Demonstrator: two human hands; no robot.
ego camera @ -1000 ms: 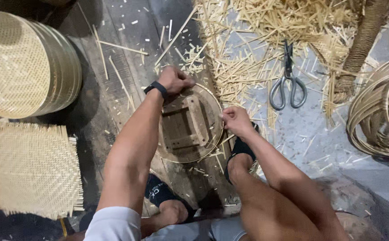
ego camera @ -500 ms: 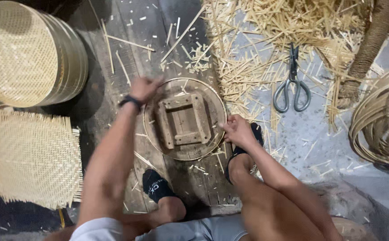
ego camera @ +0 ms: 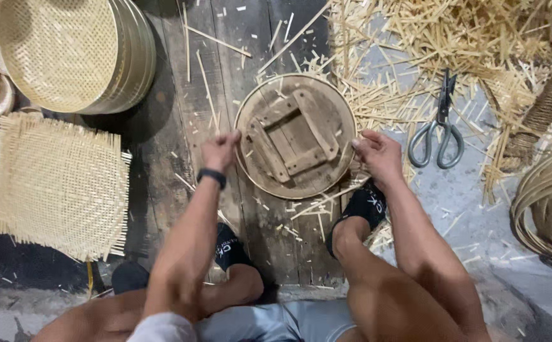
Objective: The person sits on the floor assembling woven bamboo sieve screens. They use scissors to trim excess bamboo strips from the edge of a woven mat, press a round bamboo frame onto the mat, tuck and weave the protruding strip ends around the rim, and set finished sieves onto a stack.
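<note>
Dark plank floor (ego camera: 181,126), round wooden form (ego camera: 295,135) between both hands, left hand (ego camera: 220,151) and right hand (ego camera: 377,152) curled at its rim.

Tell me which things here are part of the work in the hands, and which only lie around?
In hand: round wooden form, left hand, right hand.
Lying about: scissors, square woven mat, stacked round woven trays, bamboo offcuts, coiled strips.

The person has bare forearms and bare legs, with a narrow black band around the wrist of the left hand (ego camera: 220,151) and nothing on the right hand (ego camera: 377,152). A white short sleeve covers the left upper arm, light grey-blue shorts cover the lap, and both feet wear black socks with pale lettering.
</note>
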